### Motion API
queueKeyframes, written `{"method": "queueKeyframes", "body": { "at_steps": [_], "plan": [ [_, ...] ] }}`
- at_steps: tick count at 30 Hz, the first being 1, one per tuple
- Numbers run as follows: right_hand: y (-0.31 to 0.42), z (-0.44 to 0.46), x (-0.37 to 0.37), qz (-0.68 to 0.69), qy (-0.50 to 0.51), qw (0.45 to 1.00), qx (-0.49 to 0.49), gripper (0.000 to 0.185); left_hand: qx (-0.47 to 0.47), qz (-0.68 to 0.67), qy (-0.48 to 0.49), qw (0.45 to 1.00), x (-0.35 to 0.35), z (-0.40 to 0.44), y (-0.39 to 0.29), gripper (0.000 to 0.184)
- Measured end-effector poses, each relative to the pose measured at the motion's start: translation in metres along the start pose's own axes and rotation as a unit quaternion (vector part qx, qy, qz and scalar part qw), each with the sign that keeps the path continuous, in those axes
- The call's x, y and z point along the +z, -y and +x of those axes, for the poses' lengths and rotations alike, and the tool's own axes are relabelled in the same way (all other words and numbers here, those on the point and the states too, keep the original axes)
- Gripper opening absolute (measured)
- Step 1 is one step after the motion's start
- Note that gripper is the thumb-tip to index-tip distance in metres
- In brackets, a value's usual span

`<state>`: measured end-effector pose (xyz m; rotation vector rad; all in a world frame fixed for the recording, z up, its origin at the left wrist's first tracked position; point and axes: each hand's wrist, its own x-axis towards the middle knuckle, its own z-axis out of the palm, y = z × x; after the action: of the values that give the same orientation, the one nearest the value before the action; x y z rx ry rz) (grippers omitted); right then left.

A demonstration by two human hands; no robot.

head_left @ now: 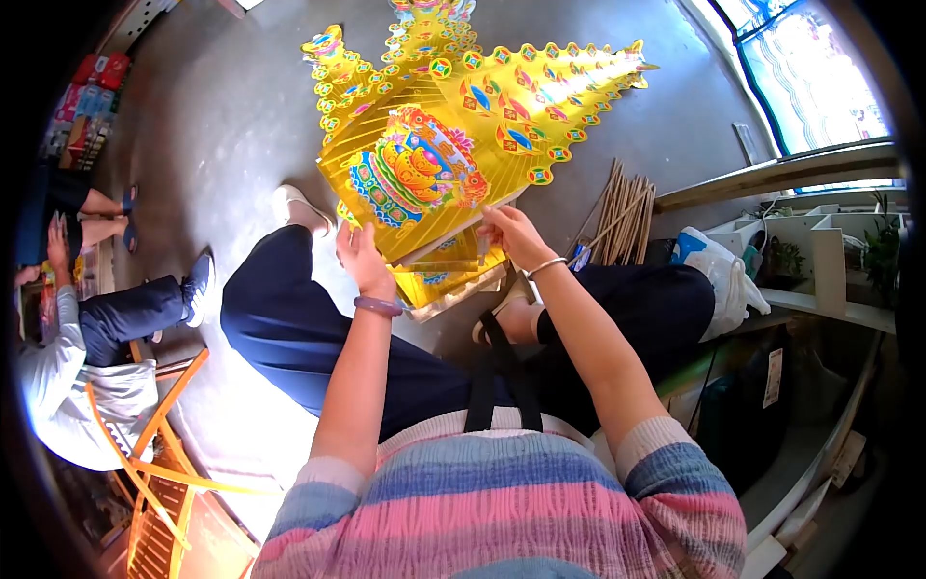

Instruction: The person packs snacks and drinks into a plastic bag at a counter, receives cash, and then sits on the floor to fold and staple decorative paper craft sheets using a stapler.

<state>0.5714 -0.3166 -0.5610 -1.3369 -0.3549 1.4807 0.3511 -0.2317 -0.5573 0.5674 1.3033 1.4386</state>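
A large gold paper piece (405,179) with colourful printed patterns and scalloped, pointed arms spreads over the floor in front of my knees. At its lower left edge, my left hand (365,261) has its fingers closed on the gold paper. My right hand (516,236) pinches the paper's lower right edge. Between my hands, a clear strip and a pale folded edge cross the near side. Below them lies a stack of gold printed sheets (446,288), partly covered by the piece. The fingertips are partly hidden by the paper.
Thin brown sticks (622,217) lie bundled on the right, near a white plastic bag (719,275) and a white shelf (828,280). At the left, a seated person (68,367) is beside a wooden folding chair (159,482). Packets (92,101) stand at the upper left.
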Motion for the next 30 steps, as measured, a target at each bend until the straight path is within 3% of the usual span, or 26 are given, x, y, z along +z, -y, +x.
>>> {"method": "queueKeyframes", "body": {
  "at_steps": [4,5,8,9,10,11,15,19,23,30],
  "plan": [
    [-0.007,0.01,0.005,0.091,-0.032,0.995,-0.007,0.014,-0.221,-0.164,0.12,0.954,-0.021,0.019,0.001,0.027],
    [-0.011,0.011,0.004,0.105,-0.03,0.994,-0.009,0.013,-0.291,-0.17,0.073,0.939,-0.018,0.017,0.003,0.024],
    [-0.017,0.011,0.003,0.119,-0.031,0.992,-0.013,0.011,-0.256,-0.007,0.271,0.928,-0.004,-0.004,-0.004,0.025],
    [-0.019,0.011,0.002,0.109,-0.037,0.993,-0.012,0.011,-0.174,0.108,0.33,0.922,0.001,-0.011,0.005,0.027],
    [-0.02,0.01,0.0,0.099,-0.043,0.994,-0.01,0.011,-0.088,0.221,0.382,0.893,0.007,-0.015,0.014,0.03],
    [-0.022,0.01,-0.001,0.105,-0.045,0.993,-0.015,0.011,-0.019,0.325,0.464,0.824,0.012,-0.011,0.018,0.038],
    [-0.027,0.008,0.003,0.112,-0.053,0.992,-0.026,0.011,0.215,0.457,0.48,0.717,0.04,-0.039,0.015,0.035],
    [-0.024,0.0,0.001,0.165,-0.023,0.986,-0.027,0.013,0.183,0.459,0.476,0.728,0.044,-0.032,0.028,0.018],
    [-0.024,0.002,-0.001,0.152,-0.022,0.987,-0.053,0.016,0.066,0.428,0.468,0.771,0.041,-0.022,0.04,0.016],
    [-0.028,0.007,-0.002,0.044,-0.094,0.994,-0.046,0.017,-0.032,0.423,0.489,0.762,0.037,-0.015,0.052,0.022]
  ]
}}
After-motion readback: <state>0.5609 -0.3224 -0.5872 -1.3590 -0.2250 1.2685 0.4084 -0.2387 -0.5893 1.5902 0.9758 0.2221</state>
